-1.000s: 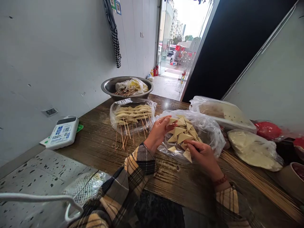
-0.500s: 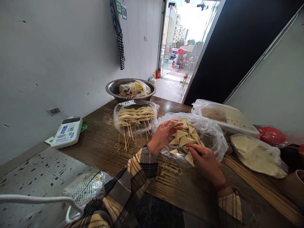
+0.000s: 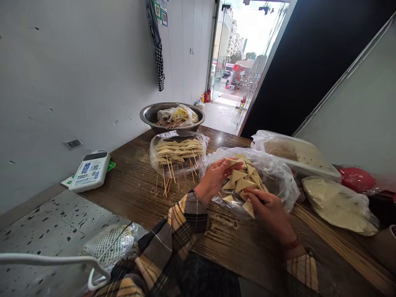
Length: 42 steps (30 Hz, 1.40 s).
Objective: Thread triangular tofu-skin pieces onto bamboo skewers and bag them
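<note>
"Pinching anything, those fingers?"

"On the left hand (image 3: 213,177), yes: thumb and fingers are clamped on a flat triangle (image 3: 234,162), its long side running roughly sideways, away from that palm toward the right. On the right hand (image 3: 270,208), thumb and forefinger sit close together; I can't tell whether anything is between them."

"So how does the triangle lie from the right fingertips?"

"Beyond them and a little left, well apart. Between and past the two sets of fingers spreads a pile (image 3: 244,185) of similar pieces, its near edge right by the right fingertips, so that hand is the closer one there."

"And farther out?"

"Left of the left fingers, a clear bag (image 3: 153,153) holds pieces on sticks. Right of the right hand, a bundle of bare sticks (image 3: 337,245) slants back along the forearm. Beyond the bag, farthest from the fingers, stands a metal bowl (image 3: 146,118)."
</note>
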Available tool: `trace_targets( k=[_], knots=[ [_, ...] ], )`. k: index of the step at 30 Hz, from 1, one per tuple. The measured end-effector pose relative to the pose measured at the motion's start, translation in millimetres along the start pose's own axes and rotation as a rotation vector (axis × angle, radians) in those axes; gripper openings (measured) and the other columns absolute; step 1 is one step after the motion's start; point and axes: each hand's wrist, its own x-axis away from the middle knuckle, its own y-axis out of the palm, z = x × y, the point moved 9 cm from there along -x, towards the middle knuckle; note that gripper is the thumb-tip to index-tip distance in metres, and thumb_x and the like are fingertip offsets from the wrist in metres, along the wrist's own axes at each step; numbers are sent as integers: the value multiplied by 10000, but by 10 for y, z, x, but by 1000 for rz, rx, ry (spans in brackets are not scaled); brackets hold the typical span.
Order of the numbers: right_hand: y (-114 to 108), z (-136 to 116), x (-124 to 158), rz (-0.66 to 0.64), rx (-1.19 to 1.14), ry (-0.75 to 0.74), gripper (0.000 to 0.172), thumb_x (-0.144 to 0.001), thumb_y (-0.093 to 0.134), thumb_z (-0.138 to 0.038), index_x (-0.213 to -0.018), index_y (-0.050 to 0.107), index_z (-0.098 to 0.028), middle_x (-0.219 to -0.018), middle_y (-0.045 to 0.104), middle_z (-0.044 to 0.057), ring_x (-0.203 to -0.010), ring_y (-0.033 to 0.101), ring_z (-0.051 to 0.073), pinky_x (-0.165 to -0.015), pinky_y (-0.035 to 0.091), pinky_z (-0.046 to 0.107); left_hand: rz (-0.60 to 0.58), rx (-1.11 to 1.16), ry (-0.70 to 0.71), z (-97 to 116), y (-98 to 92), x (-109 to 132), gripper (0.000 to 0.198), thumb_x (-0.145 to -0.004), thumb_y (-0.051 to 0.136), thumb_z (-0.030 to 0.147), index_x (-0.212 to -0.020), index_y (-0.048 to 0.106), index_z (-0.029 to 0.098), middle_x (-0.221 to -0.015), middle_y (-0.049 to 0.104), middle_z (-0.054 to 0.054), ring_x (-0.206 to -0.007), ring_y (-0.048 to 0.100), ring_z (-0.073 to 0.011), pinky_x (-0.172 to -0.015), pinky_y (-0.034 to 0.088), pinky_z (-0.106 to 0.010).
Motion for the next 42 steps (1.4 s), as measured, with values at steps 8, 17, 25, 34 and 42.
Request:
trace_targets(
  k=[8,17,25,34,42],
  knots=[
    [19,18,0,-4,-1,1,274,-860,577,-382,-979,756,-212,-1032,743,56,-949,695,241,-862,549,367,17,-63,6,-12,9,5,373,-785,669,439,-978,671,121,-994,719,-131,-950,653,-204,-847,459,-304],
    [13,18,-13,8,28,-10,285,-863,567,-385,-978,755,-205,-1023,745,62,-939,698,238,-824,555,350,27,-67,-29,-80,37,17,388,-753,690,459,-955,693,129,-1027,705,-122,-927,647,-201,-795,486,-293],
    [20,36,-6,29,25,30,309,-868,560,-394,-1014,742,-190,-1002,749,69,-932,693,244,-773,553,338,21,59,-77,-162,62,29,380,-772,694,368,-1047,653,109,-1014,707,-136,-872,665,-206,-759,523,-307],
    [28,-5,-11,14,4,9,317,-871,542,-393,-1017,743,-195,-844,757,53,-805,693,214,-689,543,302,73,252,-224,-192,11,21,424,-957,376,418,-1097,597,85,-983,709,-171,-856,692,-204,-756,554,-309],
    [80,-77,-22,-42,30,21,300,-857,554,-386,-1002,746,-207,-776,747,24,-632,660,181,-650,543,302,-17,133,-160,-202,56,25,243,-869,582,263,-1050,629,107,-1043,705,-146,-886,683,-222,-744,562,-346]
  ],
)
